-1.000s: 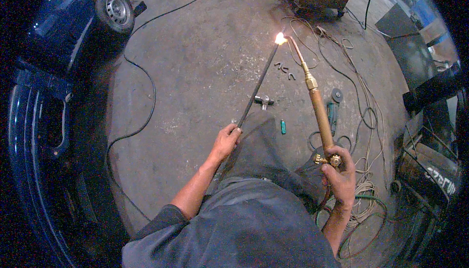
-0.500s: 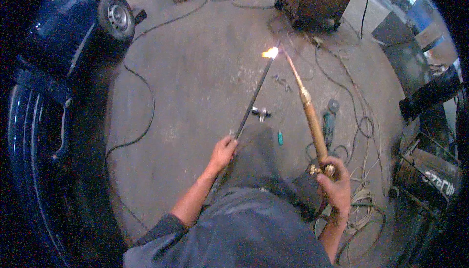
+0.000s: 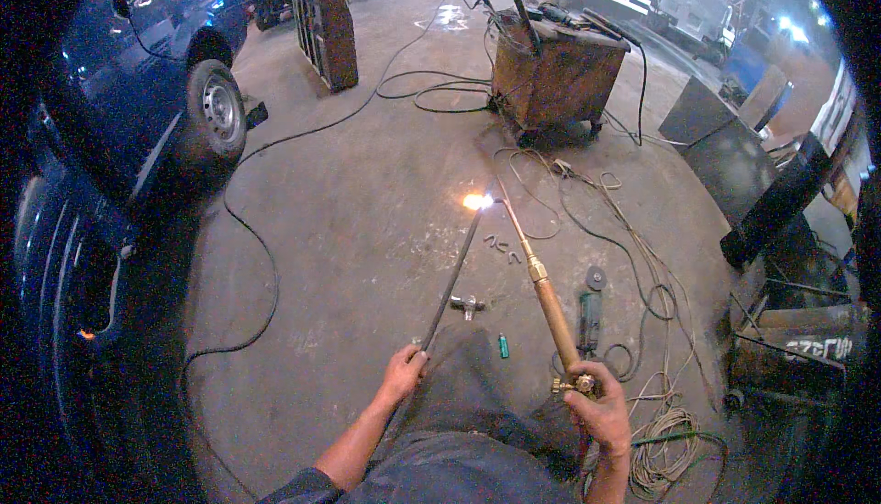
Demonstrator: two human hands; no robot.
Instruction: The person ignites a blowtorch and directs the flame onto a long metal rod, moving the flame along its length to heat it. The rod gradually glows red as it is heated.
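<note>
My left hand (image 3: 402,374) is closed around the near end of a long dark metal rod (image 3: 451,276), which slants up and away from me. In my right hand (image 3: 601,408) is a brass gas torch (image 3: 553,316), gripped near its valve knobs. The torch's thin copper-coloured nozzle points at the rod's far end, where a bright white and orange flame (image 3: 479,201) glows. On the floor below lie a hammer (image 3: 468,305), a small green object like a lighter (image 3: 503,346), a green angle grinder (image 3: 590,316) and several small bent metal pieces (image 3: 502,247).
A dark blue vehicle (image 3: 138,27) stands along the left. Ahead are a rusty wheeled cart (image 3: 560,82) and a rusty metal cabinet (image 3: 326,36). Cables run over the floor, with a coil (image 3: 665,449) by my right arm. Dark metal plates (image 3: 702,123) lean at right.
The view has tilted up, so my hands and tools sit lower in the picture and more of the workshop shows. Both hands keep their holds, and the flame remains at the rod's tip.
</note>
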